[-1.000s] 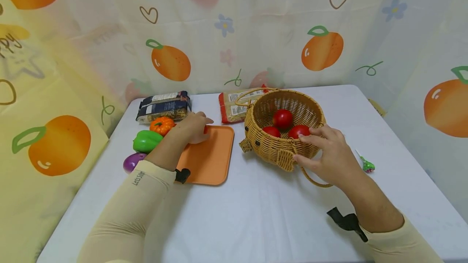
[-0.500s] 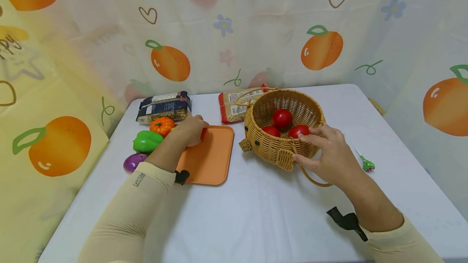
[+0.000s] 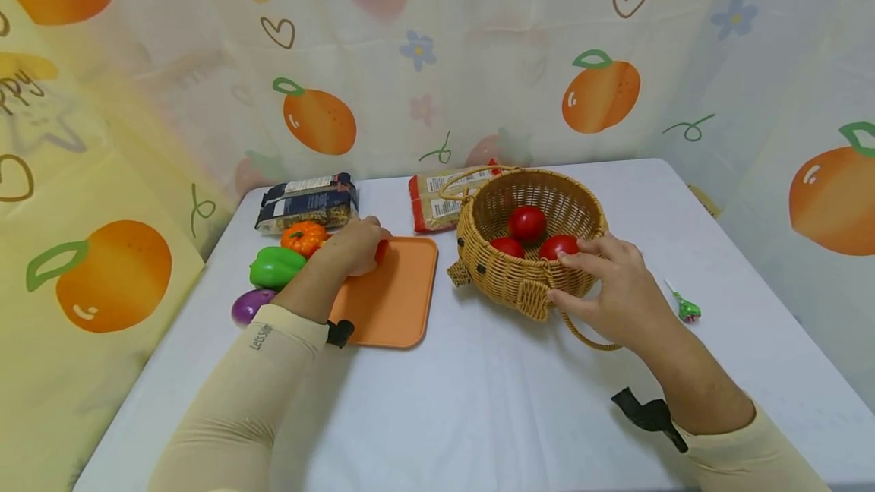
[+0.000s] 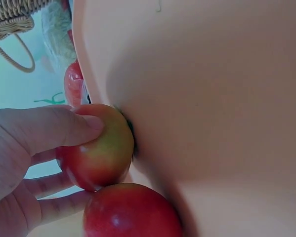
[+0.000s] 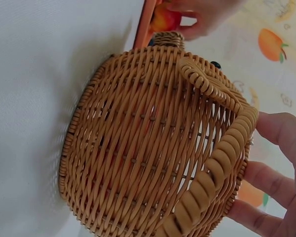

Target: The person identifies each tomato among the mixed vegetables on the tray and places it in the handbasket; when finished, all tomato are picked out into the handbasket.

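Note:
My left hand [image 3: 357, 245] reaches over the far left part of the orange tray [image 3: 393, 302]. In the left wrist view, its thumb and fingers grip a red and yellow-green apple [image 4: 105, 150] close over the tray; a second red apple [image 4: 133, 215] lies right beside it. At the right, my right hand [image 3: 618, 291] holds the near right rim of the wicker basket [image 3: 509, 287], fingers over the edge and thumb outside. Three shiny red round fruits [image 3: 527, 223] sit inside the basket. The right wrist view shows the basket's woven side and its handle [image 5: 202, 190].
Left of the tray lie a small orange pumpkin [image 3: 303, 238], a green bell pepper [image 3: 276, 267] and a purple round vegetable [image 3: 251, 305]. Two food packets, one dark [image 3: 307, 202] and one red-edged [image 3: 436, 203], lie at the back. A green-wrapped lollipop [image 3: 687, 310] lies right of the basket.
My left hand has drawn slightly closer and its fingers have closed in on the apple, whose red side now shows beside them. The right hand and basket have stayed put.

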`<action>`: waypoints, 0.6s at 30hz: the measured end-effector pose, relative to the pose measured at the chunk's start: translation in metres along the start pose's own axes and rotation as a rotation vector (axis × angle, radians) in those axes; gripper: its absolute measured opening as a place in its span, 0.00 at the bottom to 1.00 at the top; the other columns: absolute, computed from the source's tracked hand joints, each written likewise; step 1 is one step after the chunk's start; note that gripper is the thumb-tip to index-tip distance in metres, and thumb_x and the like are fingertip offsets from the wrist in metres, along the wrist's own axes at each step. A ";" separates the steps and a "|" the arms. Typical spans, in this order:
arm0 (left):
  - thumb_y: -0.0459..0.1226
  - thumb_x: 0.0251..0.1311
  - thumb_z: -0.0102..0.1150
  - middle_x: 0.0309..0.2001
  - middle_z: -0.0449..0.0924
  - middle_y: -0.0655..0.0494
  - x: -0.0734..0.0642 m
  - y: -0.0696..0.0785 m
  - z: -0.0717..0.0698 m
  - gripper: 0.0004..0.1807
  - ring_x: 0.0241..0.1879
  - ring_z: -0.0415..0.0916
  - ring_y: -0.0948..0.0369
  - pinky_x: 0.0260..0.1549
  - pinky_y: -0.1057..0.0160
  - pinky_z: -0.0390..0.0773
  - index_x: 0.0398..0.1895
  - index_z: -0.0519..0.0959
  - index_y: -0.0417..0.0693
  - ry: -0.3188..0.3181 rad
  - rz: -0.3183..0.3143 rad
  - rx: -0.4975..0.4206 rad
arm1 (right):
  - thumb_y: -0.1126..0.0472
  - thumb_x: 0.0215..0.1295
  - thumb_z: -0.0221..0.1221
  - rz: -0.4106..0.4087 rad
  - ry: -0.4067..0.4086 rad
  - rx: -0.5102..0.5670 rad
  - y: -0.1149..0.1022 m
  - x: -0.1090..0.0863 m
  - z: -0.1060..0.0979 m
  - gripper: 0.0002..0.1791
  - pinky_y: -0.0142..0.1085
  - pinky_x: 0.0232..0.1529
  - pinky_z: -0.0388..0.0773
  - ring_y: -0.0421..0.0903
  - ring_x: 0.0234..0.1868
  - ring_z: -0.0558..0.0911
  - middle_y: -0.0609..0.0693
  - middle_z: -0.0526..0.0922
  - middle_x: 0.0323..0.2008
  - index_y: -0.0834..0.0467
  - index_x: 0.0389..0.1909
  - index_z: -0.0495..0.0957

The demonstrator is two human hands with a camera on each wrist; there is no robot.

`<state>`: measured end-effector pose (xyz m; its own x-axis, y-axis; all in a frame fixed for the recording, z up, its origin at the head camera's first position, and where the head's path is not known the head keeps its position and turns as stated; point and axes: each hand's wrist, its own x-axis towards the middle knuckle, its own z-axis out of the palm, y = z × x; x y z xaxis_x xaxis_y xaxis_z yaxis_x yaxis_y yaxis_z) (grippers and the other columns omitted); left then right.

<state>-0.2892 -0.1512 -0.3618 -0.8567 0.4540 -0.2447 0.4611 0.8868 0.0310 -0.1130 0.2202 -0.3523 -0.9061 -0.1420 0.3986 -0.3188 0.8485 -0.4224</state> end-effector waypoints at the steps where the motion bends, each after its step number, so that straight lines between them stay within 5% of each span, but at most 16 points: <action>1: 0.32 0.62 0.66 0.57 0.76 0.42 0.000 -0.001 0.001 0.26 0.52 0.71 0.46 0.57 0.49 0.79 0.65 0.80 0.47 0.010 0.008 -0.004 | 0.55 0.53 0.76 -0.001 0.000 0.002 0.000 0.000 0.000 0.28 0.64 0.48 0.80 0.71 0.59 0.71 0.63 0.78 0.57 0.59 0.55 0.86; 18: 0.35 0.59 0.72 0.70 0.67 0.42 0.003 0.015 -0.011 0.32 0.66 0.65 0.42 0.58 0.45 0.81 0.69 0.76 0.51 0.193 0.092 -0.188 | 0.54 0.52 0.77 -0.009 0.007 -0.001 0.000 0.000 0.000 0.28 0.64 0.48 0.80 0.71 0.57 0.71 0.63 0.78 0.56 0.59 0.55 0.86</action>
<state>-0.2875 -0.1357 -0.3511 -0.8496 0.5256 -0.0444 0.5036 0.8333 0.2281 -0.1133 0.2205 -0.3524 -0.9012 -0.1467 0.4078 -0.3270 0.8476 -0.4179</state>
